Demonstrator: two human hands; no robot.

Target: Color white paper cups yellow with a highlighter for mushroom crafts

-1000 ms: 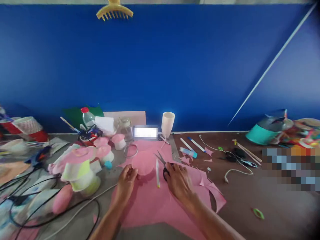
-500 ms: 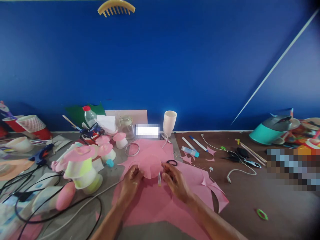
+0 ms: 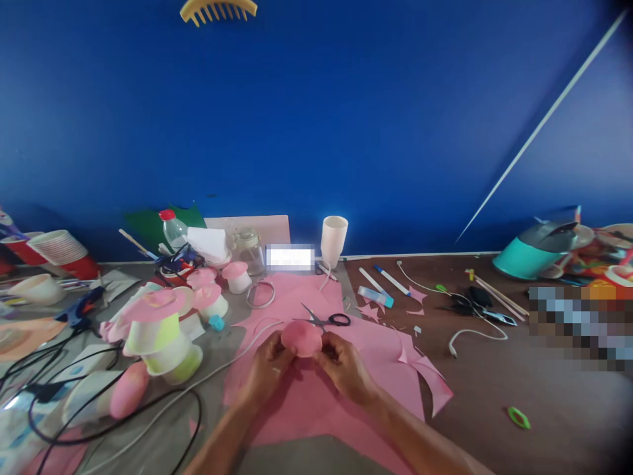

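Head view: forearms angle in from the near side, wrists apart, hands converging. Left hand (image 3: pixel 270 369) and right hand (image 3: pixel 347 371) both closed, pinching opposite edges of the round pink paper disc (image 3: pixel 301 340), thumbs on the near side. Disc held above the large cut pink paper sheet (image 3: pixel 306 412), roughly mid-sheet. Scissors with black handles (image 3: pixel 322 322) sit just beyond it, blades parted. Sheet's near edge is slanted; right edge has a curled strip. Left side tight: white cable (image 3: pixel 198 388), then yellow-and-white cup stack (image 3: pixel 161 343). More room right: brown tabletop (image 3: pixel 475 402), green plastic ring (image 3: pixel 518 417) on it. Blue wall (image 3: pixel 316 132) bounds far side.
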